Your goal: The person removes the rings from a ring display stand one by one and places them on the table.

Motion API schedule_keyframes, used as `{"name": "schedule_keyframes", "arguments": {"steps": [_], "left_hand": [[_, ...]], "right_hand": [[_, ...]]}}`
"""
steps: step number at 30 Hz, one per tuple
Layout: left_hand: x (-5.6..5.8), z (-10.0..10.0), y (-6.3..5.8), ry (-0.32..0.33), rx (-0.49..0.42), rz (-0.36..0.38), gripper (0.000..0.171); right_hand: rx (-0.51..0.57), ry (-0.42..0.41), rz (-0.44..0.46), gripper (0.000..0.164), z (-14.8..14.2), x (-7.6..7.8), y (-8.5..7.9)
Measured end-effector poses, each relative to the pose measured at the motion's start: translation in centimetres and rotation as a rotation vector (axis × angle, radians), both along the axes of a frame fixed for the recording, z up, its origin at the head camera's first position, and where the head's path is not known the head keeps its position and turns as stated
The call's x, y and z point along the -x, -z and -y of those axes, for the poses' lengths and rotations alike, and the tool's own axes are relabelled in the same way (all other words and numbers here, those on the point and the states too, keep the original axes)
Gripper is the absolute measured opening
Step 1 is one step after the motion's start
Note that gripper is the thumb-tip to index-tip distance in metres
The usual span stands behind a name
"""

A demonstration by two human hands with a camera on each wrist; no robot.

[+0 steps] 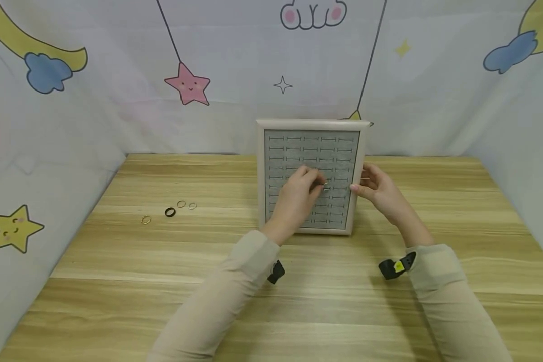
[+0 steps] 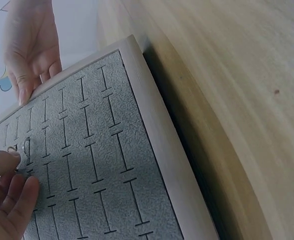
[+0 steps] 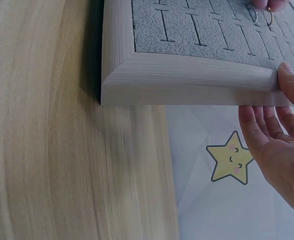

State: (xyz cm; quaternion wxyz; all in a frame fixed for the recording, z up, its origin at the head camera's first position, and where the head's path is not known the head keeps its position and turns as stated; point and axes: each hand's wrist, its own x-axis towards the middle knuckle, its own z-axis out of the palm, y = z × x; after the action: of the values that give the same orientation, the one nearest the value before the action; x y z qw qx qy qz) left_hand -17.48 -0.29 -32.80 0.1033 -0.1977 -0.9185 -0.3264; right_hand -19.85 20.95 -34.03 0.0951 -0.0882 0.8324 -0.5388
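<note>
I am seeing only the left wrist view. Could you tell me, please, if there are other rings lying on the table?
Observer: Yes. In the head view, four loose rings lie on the table, to the left of the frame.
Operator: Thank you. Is any of them dark?
Observer: Yes, one is a black ring.
Operator: And where are the right hand's fingers, behind the thumb?
Observer: The right wrist view shows four fingers of the right hand at the frame's back edge.

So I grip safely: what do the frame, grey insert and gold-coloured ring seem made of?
Frame: matte, perhaps wood, from its fine lines. Grey insert: likely matte fabric, from its fuzzy nap. Gold-coloured ring: shiny, probably metal, from its yellow sheen.
</note>
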Motion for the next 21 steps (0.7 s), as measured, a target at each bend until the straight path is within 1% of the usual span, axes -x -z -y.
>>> {"name": "schedule_keyframes", "arguments": {"steps": [5,10,14,17,20,21], "left_hand": [[0.1,0.3,0.1,0.015,-0.051,0.025,0.013],[0.2,0.6,0.2,0.020,-0.116,0.029,0.014],[0.1,0.8,-0.1,0.021,-0.166,0.026,0.013],[0.0,1.0,-0.4,0.010,-0.194,0.017,0.012],[-0.2,1.5,-0.6,-0.016,-0.210,0.014,0.012],[-0.2,1.6,-0.6,-0.026,-0.213,0.017,0.012]], "right_hand": [[0.000,0.000,-0.007,0.060,0.0,0.0,0.1],[-0.005,0.001,-0.007,0.059,0.0,0.0,0.1],[-0.009,0.002,-0.007,0.059,-0.1,0.0,0.1],[0.000,-0.002,-0.014,0.059,-0.1,0.1,0.2],[0.012,-0.001,-0.026,0.061,-0.1,0.0,0.3],[0.021,0.013,-0.032,0.061,0.0,0.0,0.3]]}}
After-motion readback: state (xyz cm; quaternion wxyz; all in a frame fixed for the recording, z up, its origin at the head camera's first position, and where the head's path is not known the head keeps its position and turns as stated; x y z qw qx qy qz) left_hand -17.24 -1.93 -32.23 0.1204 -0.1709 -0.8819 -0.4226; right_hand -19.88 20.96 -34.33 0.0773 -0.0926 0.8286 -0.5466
